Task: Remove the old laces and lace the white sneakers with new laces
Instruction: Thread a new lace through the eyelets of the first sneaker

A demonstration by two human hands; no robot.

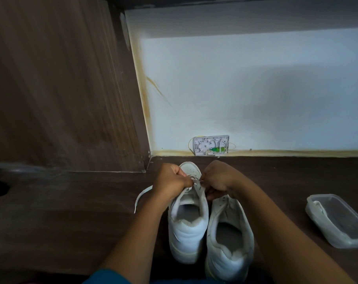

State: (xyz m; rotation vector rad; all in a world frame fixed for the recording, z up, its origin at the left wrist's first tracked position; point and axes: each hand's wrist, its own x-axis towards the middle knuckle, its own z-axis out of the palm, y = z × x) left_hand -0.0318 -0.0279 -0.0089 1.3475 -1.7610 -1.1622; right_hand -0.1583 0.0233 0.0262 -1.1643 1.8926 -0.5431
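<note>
Two white sneakers stand side by side on the dark wooden floor, heels toward me. The left sneaker has a white lace across its eyelets, with one end trailing left on the floor. My left hand grips the lace over the shoe's forefoot with curled fingers. My right hand pinches the lace at the eyelets from the right. The right sneaker stands untouched beside it; its front is hidden under my right wrist.
A clear plastic container with something white inside lies on the floor at the right. A white wall box with a green part sits at the base of the white wall. A wooden panel rises at the left.
</note>
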